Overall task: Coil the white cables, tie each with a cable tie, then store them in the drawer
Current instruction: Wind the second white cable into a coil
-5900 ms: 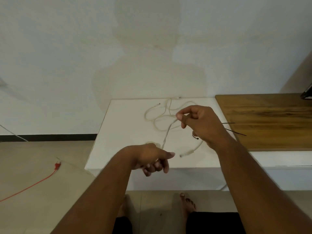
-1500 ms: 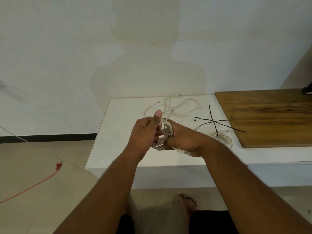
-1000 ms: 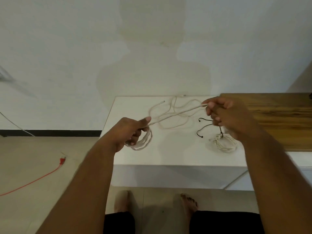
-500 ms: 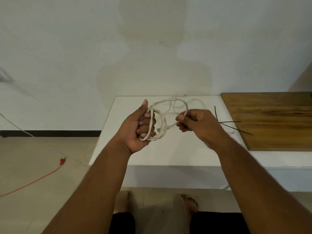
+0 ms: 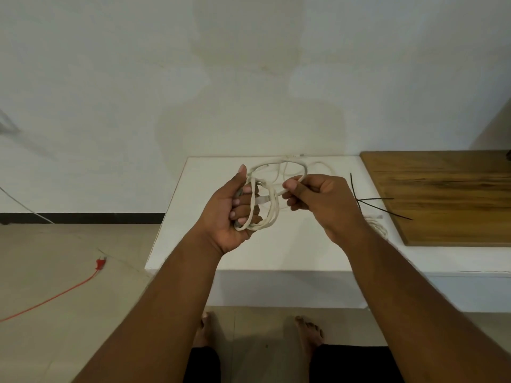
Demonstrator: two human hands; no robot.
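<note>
Above white worktop (image 5: pixel 276 252), left hand (image 5: pixel 231 214) is gripping cable (image 5: pixel 269 208) loops (several turns) while right hand (image 5: pixel 320 205) fingers (image 5: pixel 291 186) are pinching its free strand.

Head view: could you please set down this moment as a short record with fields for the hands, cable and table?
Left hand: holds white cable coil looped round its fingers
Right hand: pinches the cable's free run
Cable ties: black, loose, lying across table and wooden board edge
Second coil: on table, partly hidden by right wrist
</note>
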